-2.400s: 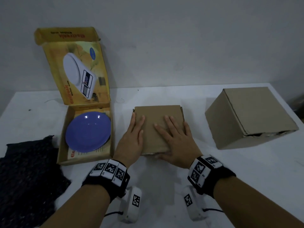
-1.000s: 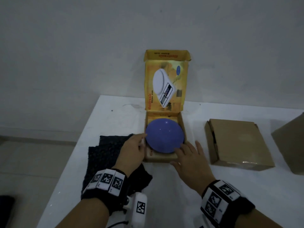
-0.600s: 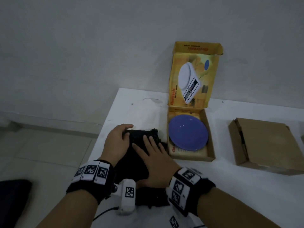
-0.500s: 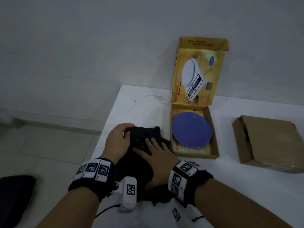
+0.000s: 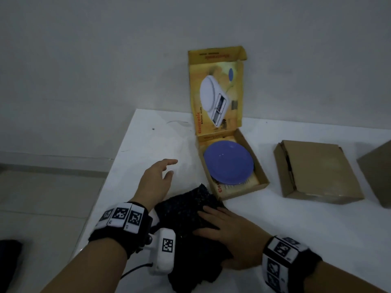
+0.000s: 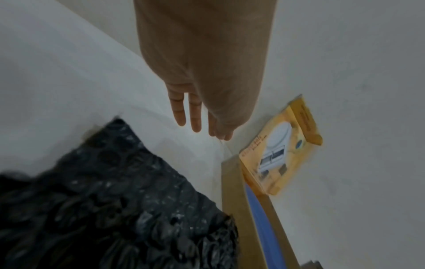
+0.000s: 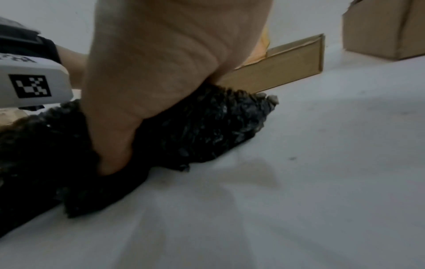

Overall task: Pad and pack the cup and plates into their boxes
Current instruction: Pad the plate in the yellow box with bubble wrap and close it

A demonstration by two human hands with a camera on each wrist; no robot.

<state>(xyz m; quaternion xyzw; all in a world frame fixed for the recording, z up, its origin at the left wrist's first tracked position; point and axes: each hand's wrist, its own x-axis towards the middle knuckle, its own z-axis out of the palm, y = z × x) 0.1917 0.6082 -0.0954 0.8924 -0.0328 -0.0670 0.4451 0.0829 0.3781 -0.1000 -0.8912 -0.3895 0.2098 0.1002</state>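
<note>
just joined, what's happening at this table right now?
A person is packing dishes. Their right hand presses flat on a folded black bubble wrap sheet on the white table, while the left hand hovers open above the table, holding nothing. A blue plate lies uncovered in the open yellow box. A closed flat cardboard box sits to the right.

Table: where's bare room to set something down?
Free: the table left of the yellow box, under the left hand; the strip between it and the flat brown box; front right. Crowded: the near-left edge, where the right hand presses the black bubble wrap.
</note>
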